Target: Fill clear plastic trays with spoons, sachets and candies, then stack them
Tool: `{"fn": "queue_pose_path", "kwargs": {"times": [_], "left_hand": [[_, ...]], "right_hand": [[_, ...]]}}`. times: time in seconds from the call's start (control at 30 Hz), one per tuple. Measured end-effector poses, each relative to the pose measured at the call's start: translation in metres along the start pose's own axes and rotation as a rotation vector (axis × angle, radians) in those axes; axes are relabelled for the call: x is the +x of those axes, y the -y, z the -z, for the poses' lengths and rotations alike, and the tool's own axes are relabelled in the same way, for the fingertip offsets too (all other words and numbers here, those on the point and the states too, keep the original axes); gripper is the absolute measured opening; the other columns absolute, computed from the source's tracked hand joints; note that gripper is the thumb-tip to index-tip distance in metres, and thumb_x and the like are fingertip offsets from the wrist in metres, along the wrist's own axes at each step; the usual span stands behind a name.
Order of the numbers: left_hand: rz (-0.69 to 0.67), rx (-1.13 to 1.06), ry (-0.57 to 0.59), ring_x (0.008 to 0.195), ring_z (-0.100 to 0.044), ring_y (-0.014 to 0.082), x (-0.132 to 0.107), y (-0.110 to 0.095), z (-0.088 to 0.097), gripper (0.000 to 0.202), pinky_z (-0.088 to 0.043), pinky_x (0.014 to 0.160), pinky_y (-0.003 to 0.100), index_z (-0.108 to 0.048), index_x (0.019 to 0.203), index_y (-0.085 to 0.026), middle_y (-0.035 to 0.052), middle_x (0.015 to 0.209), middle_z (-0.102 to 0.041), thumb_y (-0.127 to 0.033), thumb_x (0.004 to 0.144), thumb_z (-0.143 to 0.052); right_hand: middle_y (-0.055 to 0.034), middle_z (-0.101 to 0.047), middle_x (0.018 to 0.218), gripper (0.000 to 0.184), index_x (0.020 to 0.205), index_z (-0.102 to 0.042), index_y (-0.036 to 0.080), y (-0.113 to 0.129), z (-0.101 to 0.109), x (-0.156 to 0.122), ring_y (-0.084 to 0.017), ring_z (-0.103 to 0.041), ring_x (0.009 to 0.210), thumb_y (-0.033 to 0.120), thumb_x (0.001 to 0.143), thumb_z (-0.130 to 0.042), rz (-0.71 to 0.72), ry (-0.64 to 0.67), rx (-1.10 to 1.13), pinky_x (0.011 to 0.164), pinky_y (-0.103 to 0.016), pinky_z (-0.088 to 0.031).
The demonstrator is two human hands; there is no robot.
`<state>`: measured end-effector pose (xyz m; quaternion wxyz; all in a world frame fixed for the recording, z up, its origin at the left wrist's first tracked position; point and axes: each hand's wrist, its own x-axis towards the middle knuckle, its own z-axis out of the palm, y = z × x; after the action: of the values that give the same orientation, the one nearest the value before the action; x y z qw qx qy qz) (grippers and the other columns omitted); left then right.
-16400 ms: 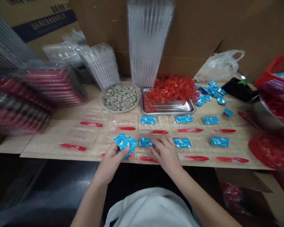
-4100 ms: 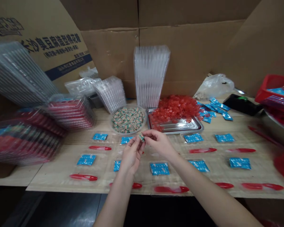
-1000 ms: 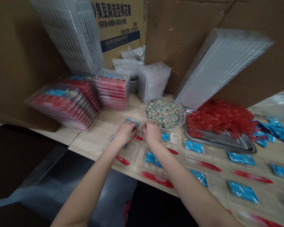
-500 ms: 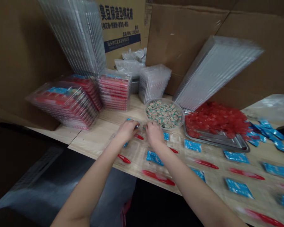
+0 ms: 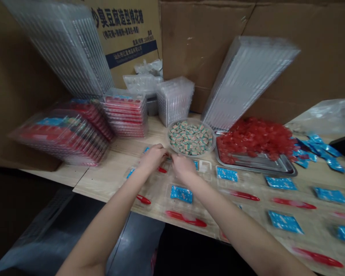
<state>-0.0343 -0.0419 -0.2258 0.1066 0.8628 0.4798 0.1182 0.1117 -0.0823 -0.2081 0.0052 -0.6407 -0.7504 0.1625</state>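
My left hand (image 5: pixel 153 159) and my right hand (image 5: pixel 183 167) meet above the clear plastic trays at the near side of a round bowl (image 5: pixel 212 148). Both have curled fingers with the tips close together; whatever they hold is hidden. The bowl is full of small tan-and-green pieces (image 5: pixel 189 137). Below the hands, the open trays contain blue packets (image 5: pixel 181 194) and long red plastic pieces (image 5: pixel 186 218). Another blue packet (image 5: pixel 227 174) lies in a tray right of my right wrist. One red piece (image 5: pixel 161 170) shows between the hands.
A metal tray (image 5: pixel 287 168) heaped with red wrapped pieces (image 5: pixel 258 138) stands right of the bowl, with loose blue packets (image 5: pixel 319 151) beyond. Filled clear boxes (image 5: pixel 125 115) are stacked at left. Tall stacks of clear plastic (image 5: pixel 247 80) lean near cardboard (image 5: pixel 201 46).
The whole view has shifted, so things sit further left. My hands have drawn closer together at the bowl's near edge, fingertips now nearly touching.
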Motion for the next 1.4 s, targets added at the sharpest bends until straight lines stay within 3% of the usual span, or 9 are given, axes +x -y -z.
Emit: {"fn": "queue_pose_path", "kwargs": {"times": [0.3, 0.5, 0.57, 0.73, 0.9, 1.1, 1.2, 1.3, 1.4], "left_hand": [[-0.033, -0.062, -0.008, 0.081, -0.061, 0.0167, 0.007, 0.002, -0.003, 0.014, -0.046, 0.075, 0.026, -0.071, 0.086, -0.022, 0.0041, 0.086, -0.064, -0.020, 0.078, -0.060], [-0.012, -0.113, -0.094, 0.087, -0.060, 0.0154, 0.001, 0.001, -0.001, 0.020, -0.045, 0.080, 0.025, -0.068, 0.097, -0.022, 0.0044, 0.092, -0.065, -0.020, 0.084, -0.054], [0.016, -0.120, -0.124, 0.088, -0.060, 0.0163, -0.004, 0.004, 0.001, 0.019, -0.045, 0.081, 0.026, -0.068, 0.096, -0.019, 0.0058, 0.093, -0.065, -0.021, 0.085, -0.052], [0.035, -0.113, -0.077, 0.090, -0.061, 0.0190, -0.014, 0.007, -0.003, 0.021, -0.046, 0.082, 0.029, -0.066, 0.099, -0.018, 0.0074, 0.096, -0.066, -0.025, 0.083, -0.054], [0.045, -0.107, -0.022, 0.094, -0.061, 0.0186, -0.023, 0.012, -0.008, 0.030, -0.047, 0.084, 0.030, -0.060, 0.108, -0.018, 0.0081, 0.104, -0.065, -0.025, 0.080, -0.057], [0.043, -0.090, -0.016, 0.094, -0.060, 0.0179, -0.020, 0.010, -0.002, 0.029, -0.047, 0.083, 0.029, -0.060, 0.110, -0.019, 0.0074, 0.103, -0.064, -0.020, 0.081, -0.055], [0.018, -0.059, -0.028, 0.095, -0.059, 0.0189, -0.011, 0.004, 0.001, 0.022, -0.046, 0.086, 0.030, -0.066, 0.099, -0.019, 0.0074, 0.099, -0.064, -0.017, 0.082, -0.052], [-0.018, -0.032, -0.029, 0.094, -0.058, 0.0200, -0.002, -0.002, 0.002, 0.018, -0.044, 0.088, 0.032, -0.069, 0.092, -0.020, 0.0069, 0.094, -0.064, -0.020, 0.083, -0.053], [-0.062, -0.024, -0.008, 0.091, -0.058, 0.0191, 0.002, -0.003, 0.002, 0.016, -0.044, 0.087, 0.031, -0.070, 0.090, -0.021, 0.0060, 0.091, -0.065, -0.020, 0.082, -0.055]], "right_hand": [[-0.0093, -0.068, 0.101, 0.031, 0.110, -0.061, 0.021, -0.020, 0.008, -0.024, -0.022, -0.064, 0.091, 0.019, 0.086, -0.041, 0.056, 0.003, 0.065, 0.072, -0.029, -0.044], [-0.0054, -0.067, 0.107, 0.031, 0.108, -0.063, 0.022, -0.053, 0.026, -0.033, -0.018, -0.062, 0.096, 0.022, 0.088, -0.040, 0.093, -0.158, 0.158, 0.082, -0.026, -0.043], [-0.0049, -0.067, 0.108, 0.030, 0.105, -0.065, 0.022, -0.057, 0.032, -0.029, -0.018, -0.061, 0.098, 0.021, 0.088, -0.041, 0.122, -0.144, 0.156, 0.084, -0.025, -0.042], [-0.0047, -0.070, 0.102, 0.031, 0.106, -0.065, 0.024, -0.028, 0.023, -0.006, -0.018, -0.065, 0.092, 0.022, 0.086, -0.041, 0.153, 0.051, 0.117, 0.076, -0.025, -0.045], [-0.0145, -0.070, 0.097, 0.028, 0.101, -0.065, 0.013, -0.002, 0.001, 0.014, -0.022, -0.066, 0.091, 0.016, 0.084, -0.043, 0.070, 0.021, 0.070, 0.073, -0.027, -0.046], [-0.0180, -0.070, 0.093, 0.028, 0.095, -0.064, 0.011, 0.004, -0.001, 0.016, -0.025, -0.067, 0.089, 0.008, 0.086, -0.038, 0.028, -0.014, 0.000, 0.069, -0.028, -0.047], [-0.0190, -0.069, 0.094, 0.033, 0.102, -0.060, 0.011, 0.007, -0.001, 0.007, -0.025, -0.067, 0.087, 0.004, 0.087, -0.032, 0.012, -0.067, -0.034, 0.068, -0.030, -0.047], [-0.0137, -0.070, 0.092, 0.029, 0.107, -0.058, 0.016, 0.000, 0.003, -0.007, -0.022, -0.067, 0.082, 0.013, 0.091, -0.035, 0.021, -0.099, -0.028, 0.067, -0.028, -0.046], [-0.0058, -0.071, 0.091, 0.025, 0.107, -0.060, 0.022, -0.023, 0.018, -0.020, -0.018, -0.066, 0.081, 0.024, 0.092, -0.040, 0.036, -0.150, 0.053, 0.068, -0.025, -0.044]]}}
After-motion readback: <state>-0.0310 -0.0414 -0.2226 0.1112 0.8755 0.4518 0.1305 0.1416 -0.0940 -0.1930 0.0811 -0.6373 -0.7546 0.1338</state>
